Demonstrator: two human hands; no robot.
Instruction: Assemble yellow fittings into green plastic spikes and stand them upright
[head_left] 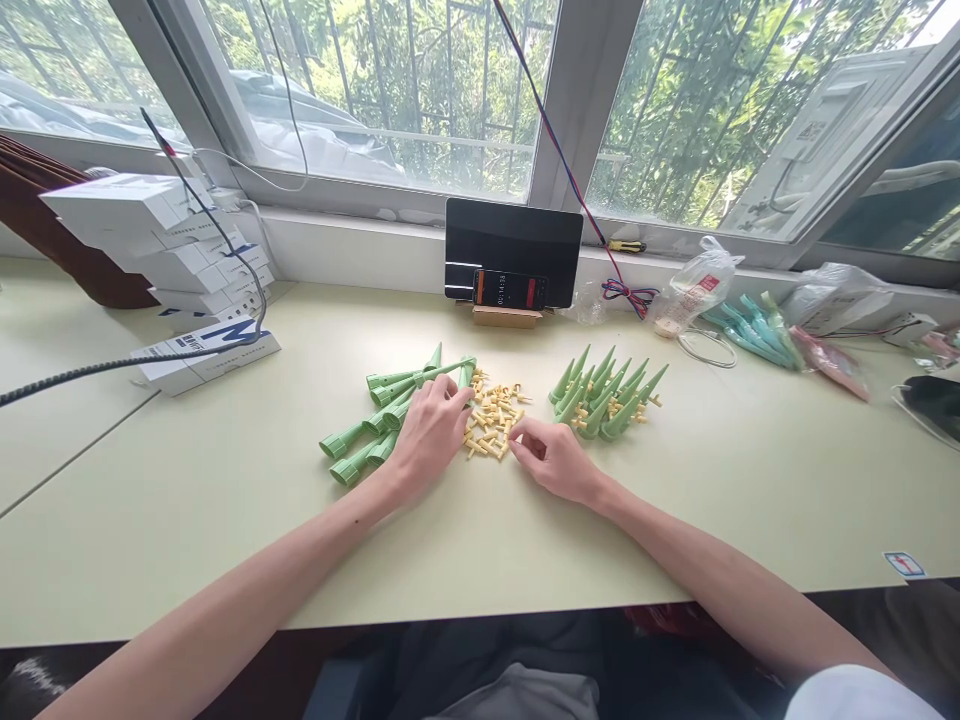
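My left hand (435,415) is closed at the right end of a pile of green hollow cones (349,468), its fingers curled against a green cone (466,372). Part of that cone is hidden behind the fingers. Small yellow branched plastic pieces (491,412) lie heaped between my hands. My right hand (555,458) rests at the heap's right edge, thumb and forefinger pinched together by the yellow pieces; whatever is between the fingertips is too small to make out. Further right, several green cones (600,395) stand upright in a group, with yellow pieces sticking out of them.
A phone showing a timer (510,290) leans against a black tablet (517,235) at the back. Stacked white boxes (180,245) and a dark cable (135,357) are on the left. Plastic bags (697,285) and teal packets (754,330) lie at the back right.
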